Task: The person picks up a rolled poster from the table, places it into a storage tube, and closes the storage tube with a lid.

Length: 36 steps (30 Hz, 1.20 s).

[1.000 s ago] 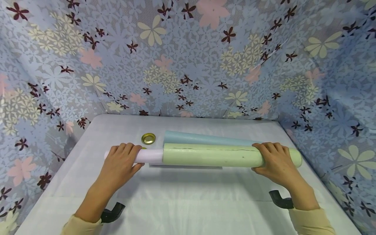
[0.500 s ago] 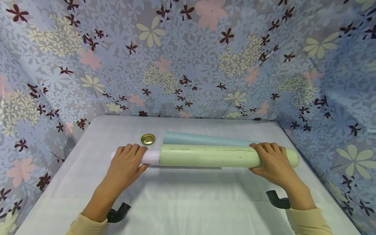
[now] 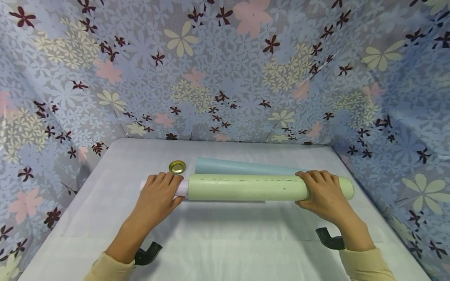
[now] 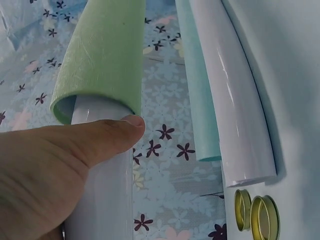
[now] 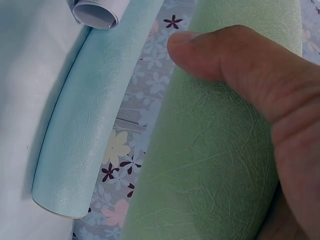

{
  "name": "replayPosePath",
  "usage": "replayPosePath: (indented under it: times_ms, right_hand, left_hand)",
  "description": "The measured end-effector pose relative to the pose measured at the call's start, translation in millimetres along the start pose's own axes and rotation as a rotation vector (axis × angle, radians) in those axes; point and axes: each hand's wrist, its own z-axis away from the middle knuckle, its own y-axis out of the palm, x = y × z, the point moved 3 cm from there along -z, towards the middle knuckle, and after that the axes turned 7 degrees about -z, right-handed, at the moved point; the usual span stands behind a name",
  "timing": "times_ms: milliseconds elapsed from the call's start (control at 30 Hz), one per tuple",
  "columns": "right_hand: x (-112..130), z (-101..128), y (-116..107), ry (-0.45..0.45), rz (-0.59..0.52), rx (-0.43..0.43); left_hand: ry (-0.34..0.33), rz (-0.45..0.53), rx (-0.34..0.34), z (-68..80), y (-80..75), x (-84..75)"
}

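Observation:
A pale green tube (image 3: 246, 187) lies sideways in front of me, raised over the table. My right hand (image 3: 325, 195) grips it near its right end. From its left mouth sticks a white paper roll (image 4: 102, 205), narrower than the tube and partly inside it. My left hand (image 3: 159, 197) holds this roll, fingers over the top and thumb beneath. In the left wrist view the thumb (image 4: 110, 137) lies just short of the green tube's rim. How deep the roll reaches is hidden.
Behind the green tube lies a light blue tube (image 3: 246, 166). Beside it rests a second white paper roll (image 4: 235, 100), mostly hidden from the head view. Two gold metal caps (image 4: 265, 217) stand near that roll's end. Flowered cloth (image 3: 225, 78) hangs around the white table (image 3: 225, 242).
My left hand has moved right with the white roll, and less of the roll shows outside the green tube. The green tube and right hand have shifted slightly left.

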Motion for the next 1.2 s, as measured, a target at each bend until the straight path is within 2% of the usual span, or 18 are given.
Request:
replayPosePath:
  times_ms: [233,700,900,1100,1200]
  right_hand:
    - [2.6,-0.4,-1.0,-0.005,0.003,-0.013]
    - [3.0,-0.6,-0.5,-0.012,0.008,-0.020]
    - [3.2,-2.3,1.1,-0.013,0.000,-0.017]
    - [2.7,-3.8,2.5,-0.008,0.002,-0.006]
    - [2.5,-4.5,2.5,-0.008,0.002,-0.006]
  left_hand:
    - [0.014,-0.001,0.000,-3.7,1.5,-5.7]
    - [0.023,-0.001,0.005,-2.1,3.2,-6.7]
    - [0.002,0.007,0.001,1.5,-0.2,-0.7]
    - [-0.052,0.052,-0.015,5.1,-11.2,12.5]
    - [-0.082,0.083,-0.003,8.0,-14.1,20.4]
